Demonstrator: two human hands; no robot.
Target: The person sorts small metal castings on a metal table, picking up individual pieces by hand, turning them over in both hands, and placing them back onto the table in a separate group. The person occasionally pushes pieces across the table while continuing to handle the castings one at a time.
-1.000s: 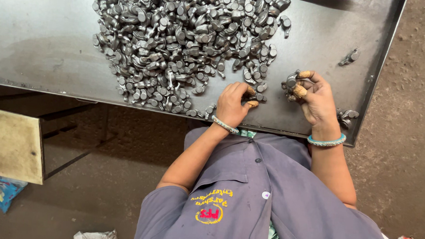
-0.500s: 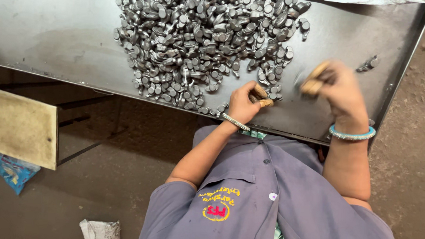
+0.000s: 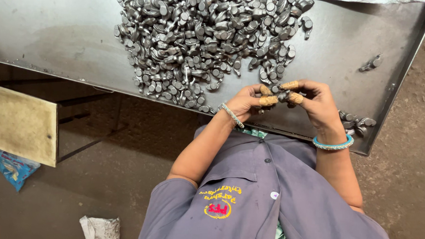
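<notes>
- Looking down, we see our left hand (image 3: 246,101) and right hand (image 3: 318,104) meeting just over the near edge of the tray (image 3: 49,36).
- Between them we pinch a small grey metal part (image 3: 283,95); it sits at the fingertips, above the tray's near rim and just clear of the pile.
- Our left fingers (image 3: 267,101) curl closed, the tan-taped tips pressing on the part from the left.
- Our right fingers (image 3: 290,84) close on the same part from the right, tips also wrapped in tan tape.
- We cannot make out the part's exact shape, as the fingers cover most of it; it seems to match the pieces in the pile.
- A big pile (image 3: 206,38) of like metal parts fills the tray's middle and far side, its near edge close to our left hand.
- A few parts (image 3: 353,122) lie in a small group just beside our right wrist, near the tray's right corner.
- One stray part (image 3: 370,63) lies alone toward the tray's right rim, well apart from the pile.
- A turquoise bangle (image 3: 333,145) rings our right wrist; a thin bracelet (image 3: 232,115) rings the left.
- Below the tray, a tan board (image 3: 19,123) stands to the left, with a blue packet (image 3: 13,169) on the floor near it.
</notes>
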